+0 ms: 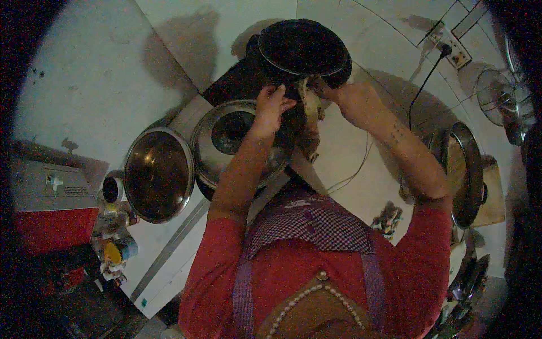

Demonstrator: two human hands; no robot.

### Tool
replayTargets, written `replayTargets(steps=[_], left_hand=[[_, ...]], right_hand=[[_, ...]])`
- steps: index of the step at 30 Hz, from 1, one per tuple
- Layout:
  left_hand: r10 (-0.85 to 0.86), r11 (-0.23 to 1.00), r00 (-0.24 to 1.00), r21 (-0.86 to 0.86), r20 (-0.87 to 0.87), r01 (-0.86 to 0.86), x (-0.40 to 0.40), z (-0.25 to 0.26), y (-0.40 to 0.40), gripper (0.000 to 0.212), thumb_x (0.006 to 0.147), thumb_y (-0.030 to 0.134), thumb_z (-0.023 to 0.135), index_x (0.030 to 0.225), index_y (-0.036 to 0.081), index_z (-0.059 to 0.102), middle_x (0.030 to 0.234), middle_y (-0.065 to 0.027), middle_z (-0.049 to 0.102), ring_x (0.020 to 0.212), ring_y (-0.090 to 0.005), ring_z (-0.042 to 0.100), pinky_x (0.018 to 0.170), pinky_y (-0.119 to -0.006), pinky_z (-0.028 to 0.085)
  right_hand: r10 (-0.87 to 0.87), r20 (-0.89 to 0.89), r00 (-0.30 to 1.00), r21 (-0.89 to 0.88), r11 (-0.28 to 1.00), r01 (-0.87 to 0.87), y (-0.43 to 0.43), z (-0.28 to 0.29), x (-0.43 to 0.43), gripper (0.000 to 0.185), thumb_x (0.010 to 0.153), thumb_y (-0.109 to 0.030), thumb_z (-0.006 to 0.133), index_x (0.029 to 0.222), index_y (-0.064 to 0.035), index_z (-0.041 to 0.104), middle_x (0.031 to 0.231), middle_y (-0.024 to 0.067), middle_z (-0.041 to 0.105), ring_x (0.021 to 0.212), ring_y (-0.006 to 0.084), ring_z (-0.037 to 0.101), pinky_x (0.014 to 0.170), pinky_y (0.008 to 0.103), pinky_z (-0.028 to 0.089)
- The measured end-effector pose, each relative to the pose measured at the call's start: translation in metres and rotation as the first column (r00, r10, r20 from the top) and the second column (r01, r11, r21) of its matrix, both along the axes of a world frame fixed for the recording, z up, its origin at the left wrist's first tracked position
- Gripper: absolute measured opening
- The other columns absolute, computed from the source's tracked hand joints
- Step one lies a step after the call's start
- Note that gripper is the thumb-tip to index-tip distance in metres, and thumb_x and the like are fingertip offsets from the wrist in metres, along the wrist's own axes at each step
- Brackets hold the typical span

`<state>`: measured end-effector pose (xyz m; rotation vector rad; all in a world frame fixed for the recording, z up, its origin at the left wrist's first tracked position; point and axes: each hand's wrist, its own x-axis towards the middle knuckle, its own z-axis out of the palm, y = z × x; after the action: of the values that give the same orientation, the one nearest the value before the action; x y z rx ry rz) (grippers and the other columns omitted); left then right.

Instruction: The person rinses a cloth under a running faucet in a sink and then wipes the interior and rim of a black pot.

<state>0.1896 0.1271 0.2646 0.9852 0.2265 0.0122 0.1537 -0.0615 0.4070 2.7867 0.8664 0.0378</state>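
Observation:
In front of me a round dark pan or pot (302,48) stands at the far side of a dark surface, its rim catching a little light. My right hand (355,104) reaches to its near edge, and its fingers, partly in shadow, close at the top of a pale, limp strip (311,104) that looks like cloth. The strip hangs down from there. My left hand (271,108) is just left of it, below the pan, with bent fingers; whether they pinch something dark is too dim to tell. Under my left forearm sits a round metal vessel (203,144) with a dark centre.
A shiny round metal lid or dish (159,176) leans at the left. Farther left are jars and packets (114,250) and a red and grey box (55,212). On the right are a socket with a black plug (445,50), a wire basket (495,97) and a large pan (465,178).

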Motion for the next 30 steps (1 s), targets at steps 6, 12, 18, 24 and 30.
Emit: replayTargets(steps=[6, 12, 18, 24, 30], left_hand=[[0.024, 1.0, 1.0, -0.008, -0.006, -0.025, -0.006, -0.004, 0.017, 0.047, 0.079, 0.017, 0.061, 0.111, -0.005, 0.035, 0.089, -0.0142, 0.05, 0.063, -0.0233, 0.056, 0.058, -0.036, 0.053], [0.029, 1.0, 1.0, 0.011, -0.001, -0.029, 0.002, -0.007, 0.01, 0.044, 0.08, 0.018, 0.06, 0.109, -0.005, 0.037, 0.088, -0.0136, 0.051, 0.063, -0.0222, 0.058, 0.057, -0.034, 0.053], [0.021, 0.998, 1.0, 0.056, -0.021, -0.019, -0.007, 0.002, 0.027, 0.044, 0.08, 0.018, 0.061, 0.108, -0.006, 0.037, 0.083, -0.0124, 0.052, 0.061, -0.0232, 0.059, 0.058, -0.034, 0.053], [-0.005, 1.0, 0.999, 0.017, -0.037, 0.006, -0.005, 0.004, 0.022, 0.036, 0.08, 0.018, 0.061, 0.102, -0.004, 0.042, 0.083, -0.0114, 0.053, 0.061, -0.0231, 0.06, 0.06, -0.034, 0.053], [-0.009, 1.0, 1.0, 0.01, 0.004, 0.009, -0.002, -0.008, 0.025, 0.03, 0.08, 0.018, 0.061, 0.097, -0.001, 0.045, 0.08, -0.0092, 0.054, 0.063, -0.0217, 0.06, 0.061, -0.034, 0.053]], right_hand=[[0.003, -0.043, 0.999, -0.211, 0.977, -0.012, -0.017, 0.017, 0.017, 0.043, 0.076, -0.005, 0.048, 0.114, -0.0237, 0.053, 0.08, 0.0116, 0.06, 0.08, 0.0284, 0.059, 0.066, 0.0402, 0.047], [-0.089, -0.332, 0.939, -0.102, 0.993, 0.058, -0.042, -0.058, 0.087, 0.046, 0.074, -0.004, 0.05, 0.116, -0.0249, 0.052, 0.076, 0.0109, 0.059, 0.074, 0.0288, 0.059, 0.063, 0.0403, 0.048], [-0.014, -0.161, 0.987, -0.143, 0.99, -0.009, -0.007, 0.01, 0.02, 0.043, 0.07, -0.001, 0.05, 0.109, -0.02, 0.057, 0.075, 0.0129, 0.059, 0.071, 0.0303, 0.058, 0.061, 0.0411, 0.048], [0.108, -0.096, 0.99, -0.129, 0.984, -0.12, -0.008, -0.025, 0.047, 0.038, 0.072, -0.003, 0.051, 0.107, -0.0183, 0.059, 0.079, 0.0124, 0.06, 0.074, 0.032, 0.059, 0.061, 0.041, 0.047], [0.168, -0.134, 0.977, -0.055, 0.983, -0.176, -0.011, -0.01, 0.06, 0.031, 0.076, -0.009, 0.048, 0.103, -0.0195, 0.059, 0.079, 0.0146, 0.06, 0.073, 0.0327, 0.059, 0.063, 0.0423, 0.047]])
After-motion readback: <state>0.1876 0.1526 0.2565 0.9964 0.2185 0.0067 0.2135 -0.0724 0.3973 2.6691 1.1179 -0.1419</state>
